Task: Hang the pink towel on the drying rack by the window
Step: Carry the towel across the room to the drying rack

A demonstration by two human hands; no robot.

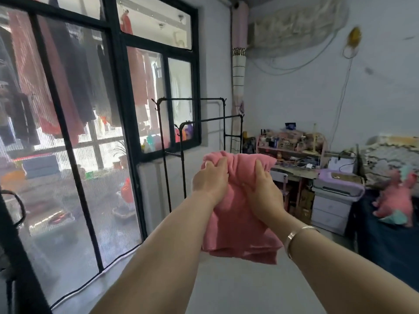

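Observation:
A pink towel hangs bunched in front of me, held up in the air by both hands. My left hand grips its upper left part, fingers closed over the folds. My right hand clutches the upper right part, with a gold bangle on that wrist. Beyond the towel stands a black metal drying rack with two bare horizontal bars, set against the wall beside the dark-framed window. The towel is short of the rack and does not touch it.
A glass screen door fills the left side. A cluttered pink desk shelf, a printer under a purple cover and white drawers line the far right. A bed with a pink plush toy lies at right. Grey floor is below.

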